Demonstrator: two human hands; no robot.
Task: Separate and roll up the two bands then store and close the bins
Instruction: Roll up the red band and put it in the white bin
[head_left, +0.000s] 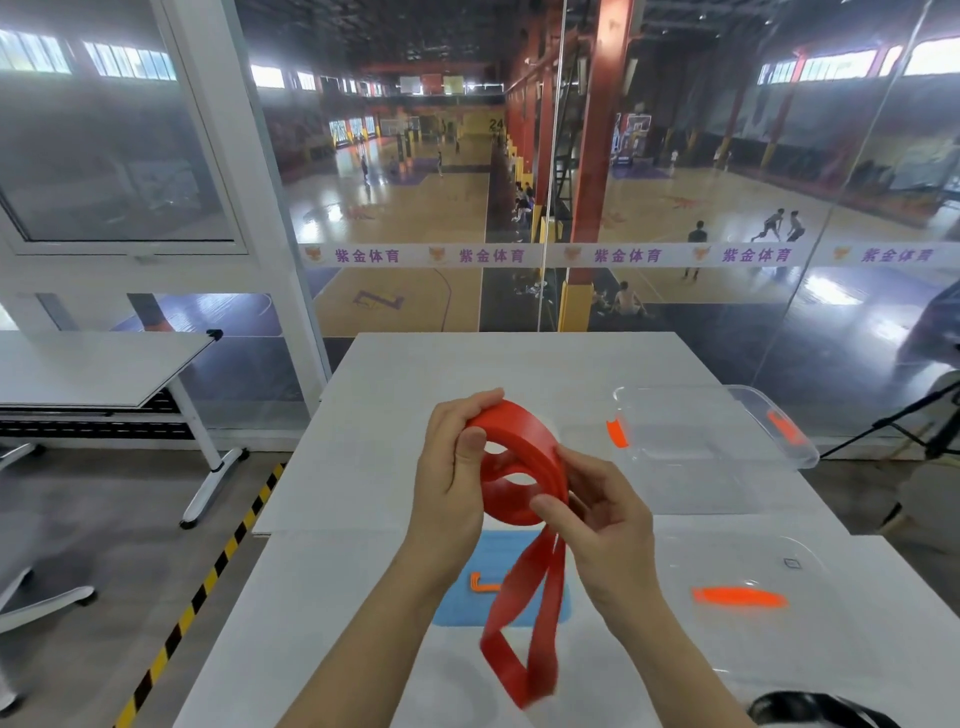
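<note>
Our left hand (457, 467) grips the rolled part of the red band (519, 467), thumb into the core and fingers over the top. We read that as clamping the turns so they can't spring loose. Our right hand (608, 525) pinches the strap at the coil's 4 o'clock, likely to feed it under tension. The loose tail hangs to 6 o'clock above the white table (363, 519). The coil sits at 3 o'clock of the left hand and 10 o'clock of the right. An open clear bin (675, 447) waits at 2 o'clock, with its lid (737, 597) at 4. The dark strap (821, 712) at the bottom edge is probably the second band, but it's too cropped to confirm.
</note>
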